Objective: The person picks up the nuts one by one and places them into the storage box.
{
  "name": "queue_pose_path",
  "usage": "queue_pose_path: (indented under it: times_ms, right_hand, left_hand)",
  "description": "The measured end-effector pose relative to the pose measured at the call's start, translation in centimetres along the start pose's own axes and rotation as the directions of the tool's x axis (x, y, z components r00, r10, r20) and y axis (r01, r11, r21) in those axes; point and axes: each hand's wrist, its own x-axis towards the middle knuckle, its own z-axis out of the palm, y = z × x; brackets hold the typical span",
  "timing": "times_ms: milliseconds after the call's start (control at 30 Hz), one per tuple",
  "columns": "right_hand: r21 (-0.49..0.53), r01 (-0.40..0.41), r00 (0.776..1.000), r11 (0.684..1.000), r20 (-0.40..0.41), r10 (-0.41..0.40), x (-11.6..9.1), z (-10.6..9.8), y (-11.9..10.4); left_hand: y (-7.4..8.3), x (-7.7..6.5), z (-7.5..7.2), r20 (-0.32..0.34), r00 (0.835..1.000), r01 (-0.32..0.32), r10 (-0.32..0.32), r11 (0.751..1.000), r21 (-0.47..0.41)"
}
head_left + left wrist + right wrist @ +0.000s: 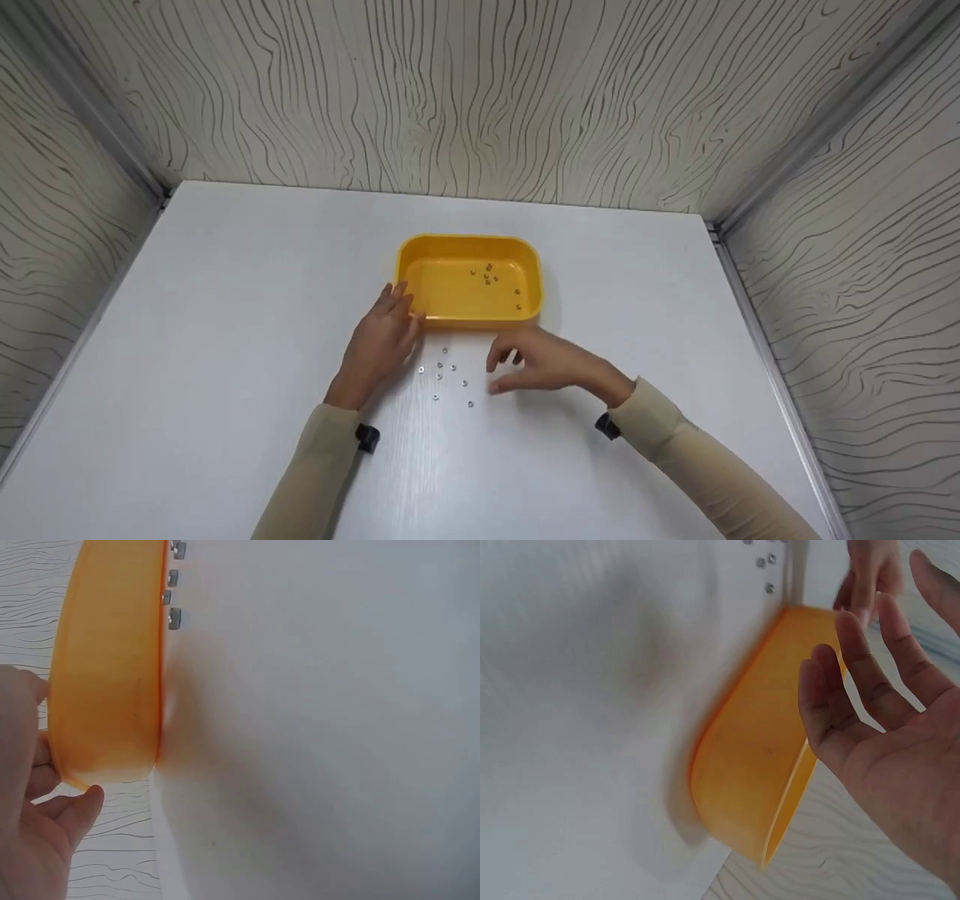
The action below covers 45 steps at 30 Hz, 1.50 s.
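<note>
Head view: small metal nuts (pixel 453 367) lie between my two far-off hands, close to the tips of the right hand (pixel 544 360)

I see eight loose nuts on the white table (pixel 225 337), just to the left of the right thumb and in front of the yellow tray (pixel 472 324); the right hand is wide, with a big gap between its thumb and bent fingers, and it holds nothing; my left hand (pixel 381 334) holds the tray by its near left corner, thumb on the front side and fingers on the left side, and more nuts sit inside, mostly toward the right
</note>
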Motion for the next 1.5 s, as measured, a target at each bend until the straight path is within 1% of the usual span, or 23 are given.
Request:
queue_pose_path:
  times_ms: [100,167,233,333,400,433,500,533,633,700,800,867,900,933,1000,1033,1100,1167,1233,1367,1500]
  right_hand:
    - [-0.160,0.022,0.999,0.987,0.045,-0.014,-0.1,2.2,-0.6]
    - [-0.255,0.030,0.999,0.966,0.047,-0.018,0.0,3.3,-0.8]
    - [-0.328,0.047,0.998,0.943,0.043,-0.034,0.0,4.2,-0.9]
    - [-0.427,0.099,0.995,0.899,0.045,-0.088,0.1,5.3,-0.8]
    - [-0.487,0.147,0.989,0.861,0.043,-0.144,0.1,5.9,-0.7]
    - [-0.525,0.175,0.983,0.833,0.042,-0.179,0.2,6.2,-0.6]
    - [-0.610,0.219,0.967,0.761,0.035,-0.251,0.3,6.9,-0.4]
    - [-0.655,0.234,0.958,0.718,0.031,-0.285,0.4,7.2,-0.4]
    - [-0.782,0.254,0.933,0.569,0.044,-0.357,0.5,8.1,-0.3]
    - [-0.843,0.251,0.927,0.475,0.069,-0.368,0.4,8.6,-0.5]
    - [-0.900,0.256,0.926,0.354,0.122,-0.358,0.2,9.2,-1.1]
    - [-0.926,0.262,0.920,0.271,0.155,-0.360,0.2,9.5,-1.3]
    - [-0.935,0.265,0.916,0.234,0.168,-0.365,0.2,9.7,-1.4]
    - [-0.942,0.267,0.912,0.204,0.178,-0.371,0.3,9.8,-1.4]
    - [-0.951,0.266,0.904,0.159,0.189,-0.382,0.4,10.0,-1.5]
    - [-0.953,0.266,0.902,0.146,0.193,-0.387,0.4,10.1,-1.5]
    - [-0.955,0.266,0.897,0.130,0.196,-0.396,0.5,10.2,-1.4]
    - [-0.957,0.264,0.895,0.120,0.197,-0.399,0.5,10.2,-1.4]
    - [-0.958,0.264,0.894,0.116,0.197,-0.402,0.6,10.2,-1.4]
    - [-0.958,0.256,0.899,0.126,0.188,-0.396,0.6,10.2,-1.5]
    - [-0.955,0.255,0.904,0.149,0.181,-0.388,0.6,10.0,-1.4]
  left_hand:
    - [0.0,0.0,0.0,-0.014,1.000,-0.013,0.013,1.000,0.010]
    - [0.0,0.1,0.1,-0.027,0.999,-0.024,0.025,1.000,0.017]
    - [0.0,0.1,0.1,-0.036,0.999,-0.032,0.033,0.999,0.021]
    - [-0.1,0.1,0.2,-0.043,0.998,-0.047,0.048,0.998,0.030]
    - [-0.1,0.1,0.2,-0.050,0.997,-0.055,0.057,0.998,0.032]
    - [-0.2,0.2,0.2,-0.053,0.997,-0.058,0.060,0.998,0.033]
    - [-0.2,0.2,0.2,-0.058,0.996,-0.060,0.062,0.998,0.032]
    - [-0.2,0.2,0.2,-0.058,0.996,-0.060,0.062,0.998,0.030]
    - [-0.1,0.2,0.2,-0.057,0.996,-0.064,0.065,0.998,0.025]
    - [-0.1,0.2,0.1,-0.057,0.996,-0.069,0.070,0.997,0.029]
    - [-0.2,0.3,0.2,-0.068,0.994,-0.078,0.080,0.996,0.036]
    - [-0.2,0.3,0.2,-0.075,0.994,-0.081,0.084,0.996,0.038]
    - [-0.3,0.3,0.3,-0.077,0.993,-0.081,0.084,0.996,0.038]
    - [-0.3,0.2,0.3,-0.078,0.993,-0.080,0.083,0.996,0.038]
    - [-0.4,0.2,0.4,-0.084,0.993,-0.085,0.088,0.996,0.037]
    - [-0.4,0.1,0.4,-0.085,0.992,-0.085,0.088,0.996,0.035]
    - [-0.4,0.1,0.5,-0.079,0.994,-0.079,0.082,0.996,0.037]
    - [-0.3,0.0,0.5,-0.069,0.995,-0.073,0.076,0.997,0.036]
    - [-0.3,0.0,0.5,-0.058,0.996,-0.061,0.063,0.998,0.032]
    - [-0.3,0.0,0.4,-0.054,0.997,-0.057,0.059,0.998,0.027]
    - [-0.3,0.0,0.4,-0.045,0.998,-0.046,0.047,0.999,0.028]
